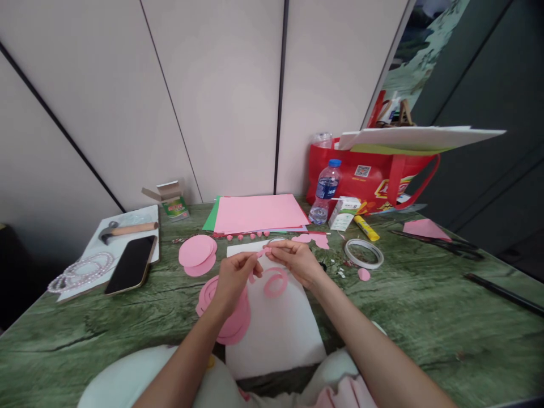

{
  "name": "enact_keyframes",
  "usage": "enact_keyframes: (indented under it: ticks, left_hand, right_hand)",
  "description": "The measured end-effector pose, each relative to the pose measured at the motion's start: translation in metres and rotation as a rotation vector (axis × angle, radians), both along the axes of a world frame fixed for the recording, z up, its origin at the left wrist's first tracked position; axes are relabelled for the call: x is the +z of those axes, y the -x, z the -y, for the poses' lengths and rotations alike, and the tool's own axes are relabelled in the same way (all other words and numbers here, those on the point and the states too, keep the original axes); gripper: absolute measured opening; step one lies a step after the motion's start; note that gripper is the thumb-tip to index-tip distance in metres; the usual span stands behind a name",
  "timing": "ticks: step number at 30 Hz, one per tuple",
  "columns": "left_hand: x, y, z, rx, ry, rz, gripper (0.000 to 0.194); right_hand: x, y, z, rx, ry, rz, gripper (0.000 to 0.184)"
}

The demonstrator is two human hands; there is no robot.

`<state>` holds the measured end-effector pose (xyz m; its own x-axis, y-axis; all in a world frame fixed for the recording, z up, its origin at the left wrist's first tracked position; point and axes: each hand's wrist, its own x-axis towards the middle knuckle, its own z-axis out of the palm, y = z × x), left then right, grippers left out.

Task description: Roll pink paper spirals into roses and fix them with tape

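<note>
Both my left hand (238, 277) and my right hand (295, 258) are pinched close together over a white sheet (276, 340). Between their fingertips runs a pink paper strip (262, 253), and a curled pink paper spiral (276, 282) hangs below the fingers. Left of the sheet, partly under my left forearm, lie pink spiral-cut paper circles (233, 328). A stack of plain pink paper circles (197, 253) sits farther left. Small rolled pink pieces (253, 235) stand in a row beyond my hands.
Coloured paper sheets (261, 213) lie against the wall. To the right are a water bottle (325, 192), a drink carton (344, 213), a glue stick (366, 228), a tape roll (364, 253), scissors (446, 245) and a red bag (374, 175). A phone (131, 264) and a hammer (130, 229) are left.
</note>
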<state>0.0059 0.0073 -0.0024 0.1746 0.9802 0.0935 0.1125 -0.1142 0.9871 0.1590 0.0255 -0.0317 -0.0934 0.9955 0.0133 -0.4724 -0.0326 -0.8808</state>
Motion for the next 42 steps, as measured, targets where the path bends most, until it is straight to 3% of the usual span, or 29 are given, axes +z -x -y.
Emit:
enact_keyframes:
  ticks: [12, 25, 42]
  left_hand:
    - [0.0007, 0.0006, 0.0015, -0.021, -0.011, 0.001, 0.027]
    - [0.0014, 0.0000, 0.0021, -0.010, -0.021, -0.013, 0.029]
    - [0.0022, -0.0002, 0.0021, -0.016, -0.023, -0.017, 0.028]
  right_hand:
    - [-0.0029, -0.0030, -0.0019, -0.002, 0.032, 0.025, 0.027]
    - [-0.0006, -0.0007, -0.0013, -0.114, 0.015, 0.021, 0.021]
    - [-0.0047, -0.0039, -0.0035, -0.052, 0.033, 0.000, 0.026]
